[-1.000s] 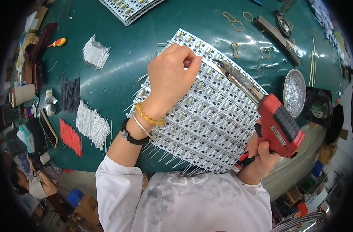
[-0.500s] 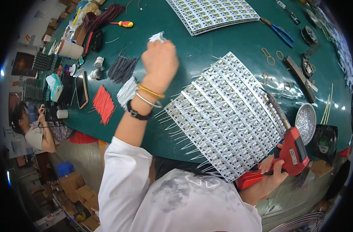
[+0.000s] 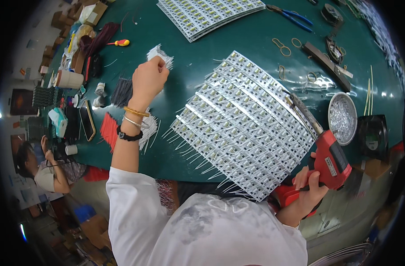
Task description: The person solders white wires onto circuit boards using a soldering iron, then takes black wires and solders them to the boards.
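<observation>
**Left hand (image 3: 148, 80) at the white wires (image 3: 154, 51), right hand (image 3: 311, 190) on the soldering gun (image 3: 331, 160)**

The left grip is curled at the far-left pile of white wires; whether it pinches one, I cannot tell. The right grip is wrapped around the red soldering gun's handle, its nose pointing far and left along the right edge of the circuit-board panel (image 3: 244, 126), which lies mid-counter (image 3: 184, 82), left of the bowl (image 3: 343, 119).

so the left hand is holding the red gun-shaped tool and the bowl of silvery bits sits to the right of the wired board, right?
Wrong hand: the head view shows the right hand holding the red gun-shaped tool. The bowl of silvery bits does sit to the right of the wired board.
</observation>
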Demonstrator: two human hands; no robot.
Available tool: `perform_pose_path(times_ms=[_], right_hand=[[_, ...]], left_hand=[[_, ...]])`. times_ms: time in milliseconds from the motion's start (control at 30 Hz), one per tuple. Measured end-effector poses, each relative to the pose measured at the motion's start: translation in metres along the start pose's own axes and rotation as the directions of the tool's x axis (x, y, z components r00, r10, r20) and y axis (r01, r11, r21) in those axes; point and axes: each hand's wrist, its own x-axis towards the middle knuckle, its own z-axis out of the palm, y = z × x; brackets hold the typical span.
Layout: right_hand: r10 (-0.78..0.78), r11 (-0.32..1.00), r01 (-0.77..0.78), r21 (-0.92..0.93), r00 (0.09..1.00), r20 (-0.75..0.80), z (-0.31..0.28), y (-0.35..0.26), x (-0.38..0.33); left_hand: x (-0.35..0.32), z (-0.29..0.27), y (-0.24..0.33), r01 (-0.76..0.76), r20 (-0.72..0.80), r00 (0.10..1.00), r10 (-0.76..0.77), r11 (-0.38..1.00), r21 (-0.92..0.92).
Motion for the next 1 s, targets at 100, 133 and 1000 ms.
perform_pose_path(times_ms=[100, 133, 1000], right_hand=[[0.007, 1.0, -0.007, -0.007, 1.0, 0.004, -0.003, 0.0, 0.002], [0.008, 1.0, -0.008, -0.009, 1.0, 0.028, -0.003, 0.0, 0.003], [-0.031, 0.968, 0.007, -0.25, 0.995, -0.09, 0.028, -0.002, 0.028]], left_hand=[[-0.003, 0.002, 0.0, 0.029, 0.05, 0.998, -0.022, 0.99, -0.141], [-0.002, 0.002, 0.001, 0.063, 0.075, 0.996, -0.052, 0.986, -0.156], [-0.039, 0.049, 0.153, -0.138, -0.005, 0.987, 0.162, 0.821, -0.554]])
